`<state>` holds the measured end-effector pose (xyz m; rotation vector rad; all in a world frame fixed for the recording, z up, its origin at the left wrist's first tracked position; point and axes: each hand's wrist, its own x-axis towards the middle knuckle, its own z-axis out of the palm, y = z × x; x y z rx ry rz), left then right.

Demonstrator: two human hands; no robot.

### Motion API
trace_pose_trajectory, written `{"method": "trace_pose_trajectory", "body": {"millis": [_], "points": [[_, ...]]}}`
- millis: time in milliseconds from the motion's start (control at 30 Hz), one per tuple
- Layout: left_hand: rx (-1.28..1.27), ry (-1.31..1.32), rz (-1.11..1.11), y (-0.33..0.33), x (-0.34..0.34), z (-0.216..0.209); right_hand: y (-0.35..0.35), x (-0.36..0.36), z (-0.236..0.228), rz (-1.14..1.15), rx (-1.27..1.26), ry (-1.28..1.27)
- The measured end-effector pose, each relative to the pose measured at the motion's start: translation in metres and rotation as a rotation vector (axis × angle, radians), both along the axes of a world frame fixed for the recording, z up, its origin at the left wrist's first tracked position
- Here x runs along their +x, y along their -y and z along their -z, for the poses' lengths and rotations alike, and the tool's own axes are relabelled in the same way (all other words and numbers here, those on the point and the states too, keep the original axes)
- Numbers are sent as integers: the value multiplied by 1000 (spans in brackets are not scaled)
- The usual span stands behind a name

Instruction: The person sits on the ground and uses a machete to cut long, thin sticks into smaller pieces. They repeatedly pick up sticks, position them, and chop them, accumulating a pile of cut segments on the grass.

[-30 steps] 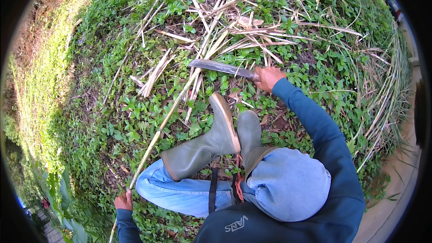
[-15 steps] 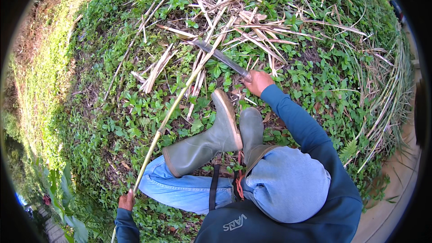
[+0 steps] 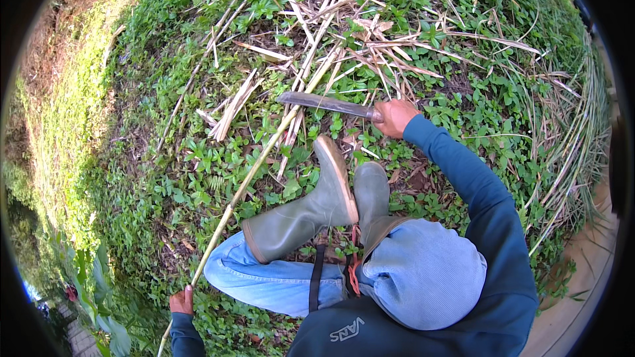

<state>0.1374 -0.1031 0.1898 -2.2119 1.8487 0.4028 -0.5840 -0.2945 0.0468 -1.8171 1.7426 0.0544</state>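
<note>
A long, pale yellow-green stalk (image 3: 233, 201) runs slantwise from the lower left up toward the upper middle. Its near end is wrapped in the closed fingers of my left hand (image 3: 181, 300), low at the left. My right hand (image 3: 397, 118) grips the handle of a machete (image 3: 325, 102), right of the middle. The dark blade points left and lies across the upper part of the stalk; whether its edge touches the stalk I cannot tell.
Split pale strips (image 3: 233, 107) and shavings are scattered over low green plants. Long thin cut stems (image 3: 569, 152) are heaped at the right beside a concrete edge (image 3: 585, 271). My boots (image 3: 311, 201) stick out just below the blade. A thin dry stick (image 3: 198, 66) lies at the upper left.
The machete has come down the stalk toward me, and its blade now lies more level. My right hand has shifted slightly right. My left hand keeps its hold nearly in place.
</note>
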Motion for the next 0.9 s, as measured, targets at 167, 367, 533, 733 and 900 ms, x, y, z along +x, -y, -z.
{"method": "trace_pose_trajectory", "body": {"millis": [167,367,533,733,900], "points": [[-268,108,141,13,-27,-14,-2,-2,27,291,-103,-19],[-428,100,136,-8,-26,-21,-9,10,2,5,-69,-15],[-464,93,167,-1,-22,-14,7,-8,54,488,-127,-40],[-445,98,158,-5,-15,-18,-3,4,51,472,-72,60],[-488,103,227,-12,-17,-25,-4,2,25,235,-65,81]]}}
